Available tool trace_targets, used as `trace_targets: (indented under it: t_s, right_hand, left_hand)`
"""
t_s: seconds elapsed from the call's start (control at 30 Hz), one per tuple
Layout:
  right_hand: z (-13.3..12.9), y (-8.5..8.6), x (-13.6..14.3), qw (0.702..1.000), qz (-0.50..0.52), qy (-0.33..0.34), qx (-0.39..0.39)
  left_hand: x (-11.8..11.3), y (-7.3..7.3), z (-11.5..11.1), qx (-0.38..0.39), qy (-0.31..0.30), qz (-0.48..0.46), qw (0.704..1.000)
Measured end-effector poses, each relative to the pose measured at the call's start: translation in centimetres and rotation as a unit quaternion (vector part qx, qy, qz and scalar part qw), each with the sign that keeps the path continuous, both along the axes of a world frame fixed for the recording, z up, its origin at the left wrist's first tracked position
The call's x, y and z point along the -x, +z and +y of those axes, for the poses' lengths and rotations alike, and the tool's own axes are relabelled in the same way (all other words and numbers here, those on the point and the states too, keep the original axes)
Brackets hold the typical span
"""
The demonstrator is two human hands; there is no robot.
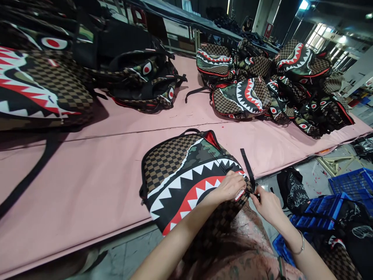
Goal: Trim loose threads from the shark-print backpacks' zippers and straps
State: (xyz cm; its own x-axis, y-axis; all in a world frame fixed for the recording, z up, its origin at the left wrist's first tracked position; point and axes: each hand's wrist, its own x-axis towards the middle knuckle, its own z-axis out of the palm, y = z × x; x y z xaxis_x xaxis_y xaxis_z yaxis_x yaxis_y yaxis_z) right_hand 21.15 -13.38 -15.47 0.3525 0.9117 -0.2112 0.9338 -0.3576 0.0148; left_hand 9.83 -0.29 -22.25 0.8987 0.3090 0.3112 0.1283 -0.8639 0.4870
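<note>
A backpack with brown checks, camouflage and a red-and-white shark mouth lies tilted over the table's near edge. Its top is partly unzipped, showing red lining. My left hand is closed on the bag's right-hand edge, beside a small red label. Just right of it, my right hand pinches a small dark thing against that same edge; its kind is hidden by my fingers. A black strap sticks up from the bag beside both hands.
The pink-covered table carries a large shark-print backpack at left, more bags behind it, and a pile of similar backpacks at back right. Blue crates and black bags are on the floor at right.
</note>
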Motion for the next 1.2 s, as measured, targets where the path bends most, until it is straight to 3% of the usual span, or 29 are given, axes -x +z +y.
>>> trace_targets:
  t_s: [0.27,0.33,0.47,0.6,0.77,0.87,1.2]
  right_hand:
    - [0.8,-1.0,0.3,0.999,0.012,0.022,-0.029]
    - [0.7,-1.6,-0.2,0.997,0.043,0.025,-0.054]
    - [-0.1,-2.9,-1.4,0.982,0.148,0.006,-0.117]
    - [-1.6,-3.5,-2.1,0.964,0.205,-0.009,-0.172]
    - [-3.6,-2.9,-1.7,0.964,0.211,0.053,-0.151]
    - [-4.0,-2.5,-1.1,0.970,0.179,0.100,-0.133]
    - [-2.4,-1.8,1.1,0.977,0.077,0.175,-0.091]
  left_hand:
    - [0.3,1.2,-0.6,-0.064,-0.028,0.019,0.997]
    - [0.3,1.1,-0.6,-0.044,0.002,0.003,0.999]
    - [0.8,0.6,0.2,0.008,0.121,-0.027,0.992]
    - [2.8,0.1,0.6,0.026,0.190,-0.013,0.981]
    - [5.8,-0.3,-1.4,0.053,0.078,0.014,0.995]
    - [6.5,-0.1,-2.8,0.041,0.051,0.005,0.998]
    - [5.5,-0.4,-5.1,-0.049,0.143,-0.112,0.982]
